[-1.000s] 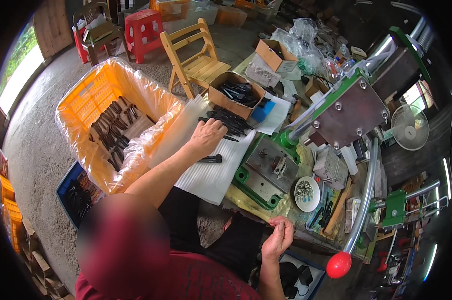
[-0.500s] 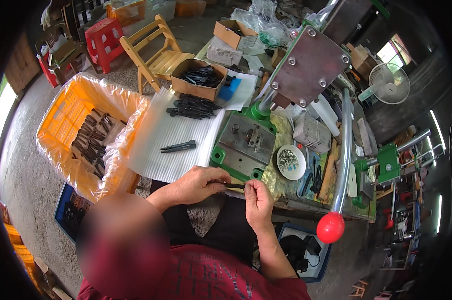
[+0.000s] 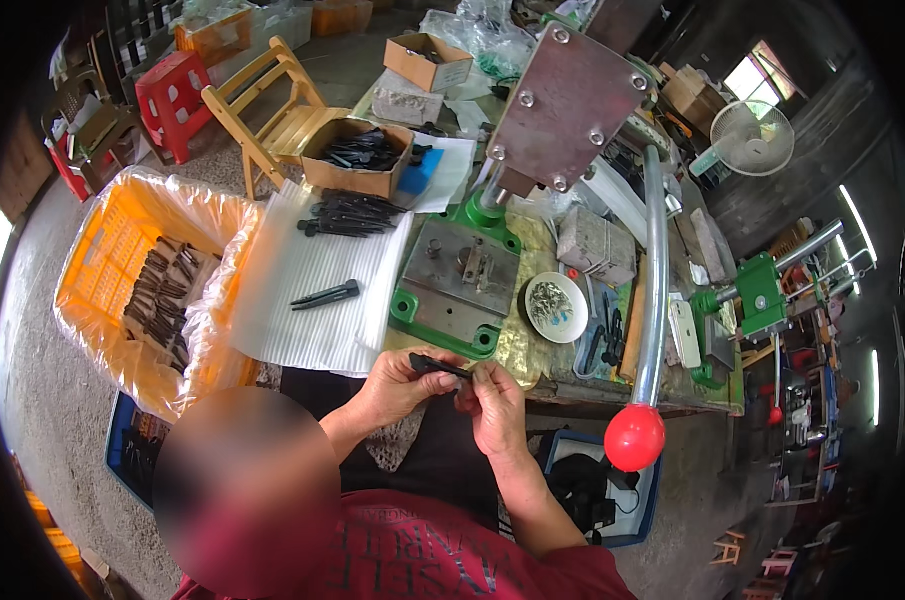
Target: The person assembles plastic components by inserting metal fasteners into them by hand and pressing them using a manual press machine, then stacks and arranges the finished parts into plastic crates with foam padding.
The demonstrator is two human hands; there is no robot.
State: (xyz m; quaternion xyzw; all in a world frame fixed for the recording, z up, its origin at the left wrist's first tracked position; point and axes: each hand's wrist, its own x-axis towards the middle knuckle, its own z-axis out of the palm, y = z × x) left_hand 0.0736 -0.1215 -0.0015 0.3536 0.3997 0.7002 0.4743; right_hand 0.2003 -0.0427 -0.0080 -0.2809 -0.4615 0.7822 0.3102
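Note:
In front of me, just off the table's near edge, both hands hold a slim black tool whose exact kind I cannot make out. My left hand has fingers and thumb closed on its left end, with the rounded tip showing above. At the other end, my right hand pinches the tool, and its fingertips hide part of it. A similar black two-pronged piece lies alone on the white foam sheet. Farther back on that sheet is a pile of black pieces.
Beyond my hands stands a green hand press with a long lever ending in a red ball. A white bowl holds small metal parts. To the left, a plastic-lined orange crate contains brown pieces. A cardboard box holds more black pieces.
The tool has been raised and turned, so more of its left end shows. My hands have drawn closer together along it. The whole view has shifted a little.

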